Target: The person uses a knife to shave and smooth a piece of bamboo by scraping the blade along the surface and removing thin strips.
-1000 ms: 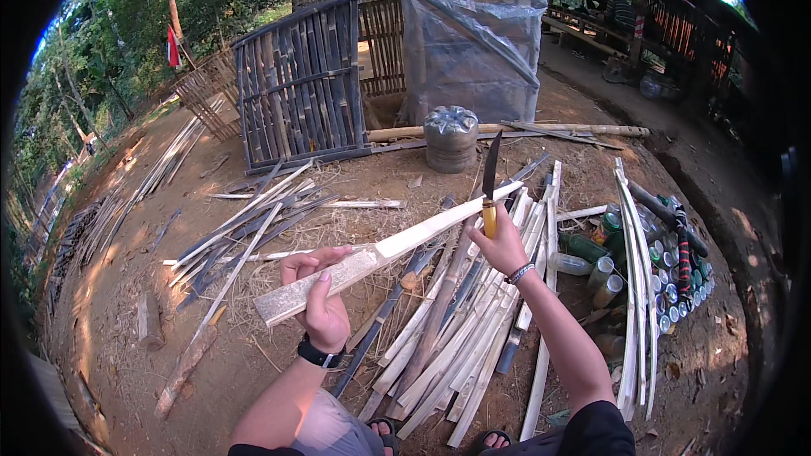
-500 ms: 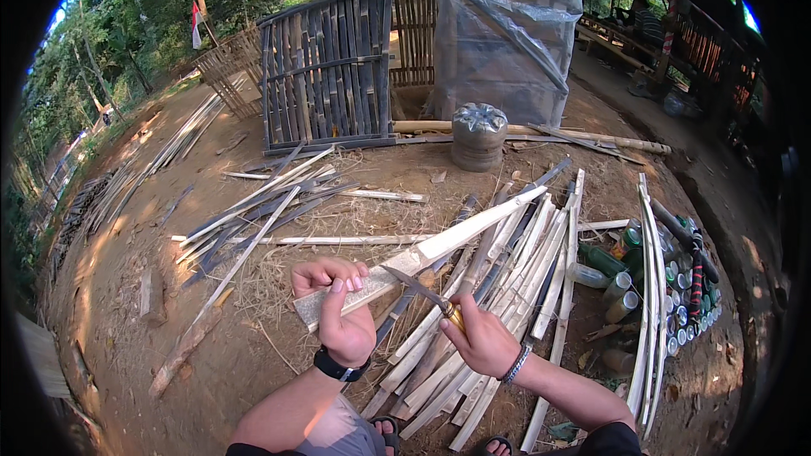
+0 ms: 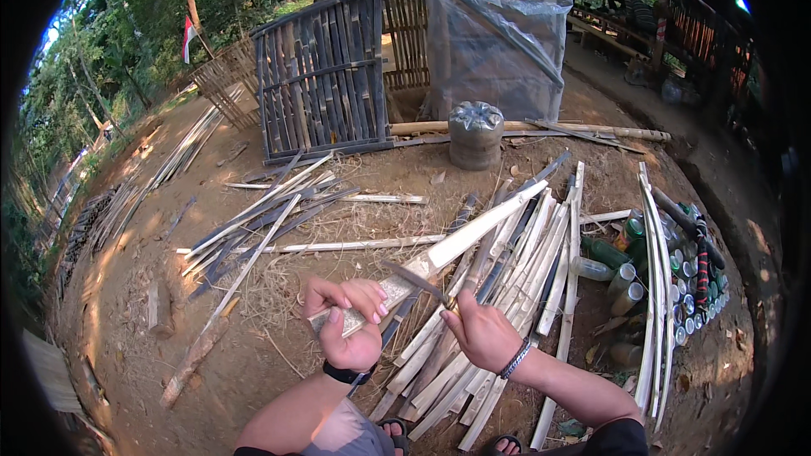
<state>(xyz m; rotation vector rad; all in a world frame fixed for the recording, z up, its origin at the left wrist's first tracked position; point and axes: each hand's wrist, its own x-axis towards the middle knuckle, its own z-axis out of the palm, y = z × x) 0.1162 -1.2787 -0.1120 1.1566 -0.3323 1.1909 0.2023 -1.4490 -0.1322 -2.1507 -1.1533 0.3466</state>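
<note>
My left hand point(image 3: 348, 321) is closed round the near end of a pale split-bamboo slat point(image 3: 481, 228), which slopes up and away to the right. The slat's far part looks smooth and whitish; the part by my fingers is rougher and speckled. In my right hand point(image 3: 488, 333) is a knife point(image 3: 416, 277), its handle mostly hidden by my fingers. The dark blade lies across the slat just beyond my left fingers, its tip pointing left. Whether the edge bites into the bamboo I cannot tell.
Below my hands lies a large pile of pale split slats point(image 3: 515, 279). Light and dark strips point(image 3: 262, 219) are scattered at left. Several glass bottles point(image 3: 621, 283) stand at right beside upright slats point(image 3: 650, 295). Farther back are a plastic jug point(image 3: 476, 139) and a dark bamboo panel point(image 3: 321, 76).
The view has shifted slightly. My left hand and the slat have moved a little to the right, and the blade now sits slightly nearer my left fingers. Both hands keep their hold.
</note>
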